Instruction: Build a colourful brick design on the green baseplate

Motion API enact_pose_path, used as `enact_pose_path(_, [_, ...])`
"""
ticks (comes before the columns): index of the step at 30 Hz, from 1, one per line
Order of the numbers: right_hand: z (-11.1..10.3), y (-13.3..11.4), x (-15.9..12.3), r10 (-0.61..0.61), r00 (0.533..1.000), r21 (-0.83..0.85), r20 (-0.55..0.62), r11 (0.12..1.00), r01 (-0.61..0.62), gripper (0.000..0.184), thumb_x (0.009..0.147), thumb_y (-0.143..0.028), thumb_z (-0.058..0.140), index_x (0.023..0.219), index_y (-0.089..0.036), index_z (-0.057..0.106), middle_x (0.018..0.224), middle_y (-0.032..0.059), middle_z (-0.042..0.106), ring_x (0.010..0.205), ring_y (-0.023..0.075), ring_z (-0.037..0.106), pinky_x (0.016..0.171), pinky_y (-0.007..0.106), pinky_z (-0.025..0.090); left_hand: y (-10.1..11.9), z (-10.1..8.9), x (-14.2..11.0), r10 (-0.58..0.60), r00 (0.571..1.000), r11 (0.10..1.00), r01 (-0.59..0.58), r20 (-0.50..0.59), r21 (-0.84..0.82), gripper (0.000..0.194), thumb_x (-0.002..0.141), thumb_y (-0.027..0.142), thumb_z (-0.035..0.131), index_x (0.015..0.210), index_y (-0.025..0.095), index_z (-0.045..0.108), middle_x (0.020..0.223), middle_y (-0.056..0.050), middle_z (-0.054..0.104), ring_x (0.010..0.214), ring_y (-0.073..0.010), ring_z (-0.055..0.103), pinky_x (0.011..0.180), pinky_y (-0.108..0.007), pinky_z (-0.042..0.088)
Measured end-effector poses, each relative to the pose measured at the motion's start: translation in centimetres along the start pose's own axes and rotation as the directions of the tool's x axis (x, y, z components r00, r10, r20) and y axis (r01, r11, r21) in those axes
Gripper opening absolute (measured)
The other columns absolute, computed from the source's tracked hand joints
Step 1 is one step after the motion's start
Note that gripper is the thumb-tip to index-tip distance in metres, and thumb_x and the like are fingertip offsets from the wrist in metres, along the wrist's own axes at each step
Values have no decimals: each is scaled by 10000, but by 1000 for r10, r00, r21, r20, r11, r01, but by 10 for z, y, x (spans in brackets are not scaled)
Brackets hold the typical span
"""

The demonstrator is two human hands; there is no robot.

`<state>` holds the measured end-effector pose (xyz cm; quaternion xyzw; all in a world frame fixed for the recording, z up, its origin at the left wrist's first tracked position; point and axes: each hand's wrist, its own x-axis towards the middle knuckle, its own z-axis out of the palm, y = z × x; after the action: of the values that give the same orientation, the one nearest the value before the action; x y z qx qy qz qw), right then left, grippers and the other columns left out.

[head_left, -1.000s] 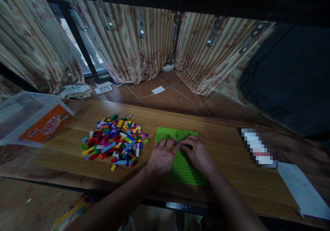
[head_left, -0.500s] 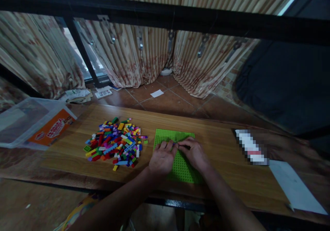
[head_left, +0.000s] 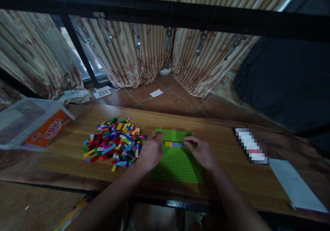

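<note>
On the green studded baseplate [head_left: 177, 165] lies a short row of toy bricks, made up of a yellow brick [head_left: 168, 144] and purple to blue-grey bricks [head_left: 177, 144]. My left hand [head_left: 151, 152] is over the plate's left edge, fingers stretched forward and apart from the row, holding nothing visible. At the row's right end is my right hand [head_left: 200, 151], its thumb and forefinger drawn together in a pinch. Whatever may be between those fingertips is too small to make out. A pile of loose coloured bricks [head_left: 113, 143] spreads to the left of my left hand.
The wooden board [head_left: 227, 176] carries all this. A clear plastic box [head_left: 15, 121] with an orange label stands at far left. To the right are a blurred-out object [head_left: 251, 146] and a white sheet [head_left: 299, 186]. A dark bar [head_left: 165, 12] crosses above.
My hands have moved apart, the left one leftward and the right one slightly right. The brick row they were covering now shows.
</note>
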<state>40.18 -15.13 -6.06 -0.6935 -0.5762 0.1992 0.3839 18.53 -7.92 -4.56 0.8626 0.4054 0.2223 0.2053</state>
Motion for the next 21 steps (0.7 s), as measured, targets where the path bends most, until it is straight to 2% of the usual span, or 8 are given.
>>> enact_pose_path(5, [10, -7, -2, -61, 993, -104, 105, 992, 72, 159, 854, -294, 591, 895, -244, 737, 885, 44, 691, 870, 204, 633, 836, 366, 479, -13, -26, 10, -28, 994, 999, 24, -104, -37, 386, 879, 98, 426, 1215, 141, 612, 1154, -116, 679, 1063, -224, 645, 971, -378, 511])
enact_pose_path(8, [12, -6, -2, -54, 993, -132, 108, 989, 68, 165, 851, -302, 587, 884, -246, 738, 889, 42, 695, 864, 207, 632, 841, 374, 477, -38, -57, 14, -128, 977, 990, 117, -173, -72, 338, 872, 148, 452, 1138, 136, 660, 1080, -116, 713, 995, -226, 669, 938, -382, 518])
enact_pose_path(10, [12, -4, -3, -60, 994, -133, 96, 988, 73, 178, 847, -328, 584, 890, -248, 737, 899, 43, 695, 863, 215, 632, 838, 385, 479, -60, -84, 13, -180, 968, 976, 153, -176, -156, 334, 871, 222, 486, 1136, 126, 665, 1075, -111, 719, 954, -211, 677, 888, -348, 533])
enact_pose_path(13, [11, 3, -3, -66, 994, -123, 90, 989, 77, 205, 850, -368, 571, 893, -252, 734, 904, 46, 699, 866, 232, 639, 832, 404, 485, -87, -122, 3, -243, 970, 948, 231, -29, -217, 427, 847, 327, 525, 1187, 97, 639, 1046, -104, 730, 915, -211, 679, 820, -336, 546])
enact_pose_path(15, [12, 7, -3, -62, 995, -120, 80, 990, 71, 215, 846, -394, 572, 902, -262, 732, 914, 44, 704, 868, 238, 644, 838, 414, 488, -97, -137, -5, -259, 962, 941, 271, 88, -202, 453, 817, 346, 543, 1182, 96, 645, 1045, -96, 733, 921, -214, 676, 814, -333, 548])
enact_pose_path(17, [12, 10, -3, -57, 996, -129, 64, 990, 65, 223, 840, -421, 572, 898, -273, 730, 921, 43, 707, 865, 244, 648, 833, 420, 493, -100, -142, -10, -243, 953, 950, 271, 181, -154, 438, 776, 294, 560, 1162, 116, 665, 1087, -88, 728, 963, -219, 669, 841, -327, 543])
enact_pose_path(21, [13, 12, -1, -67, 996, -156, 53, 985, 75, 230, 829, -446, 570, 885, -281, 721, 916, 43, 708, 854, 248, 651, 816, 420, 499, -95, -133, -13, -181, 946, 979, 199, 270, -43, 481, 674, 89, 515, 1103, 177, 714, 1075, -41, 739, 979, -195, 665, 933, -306, 506])
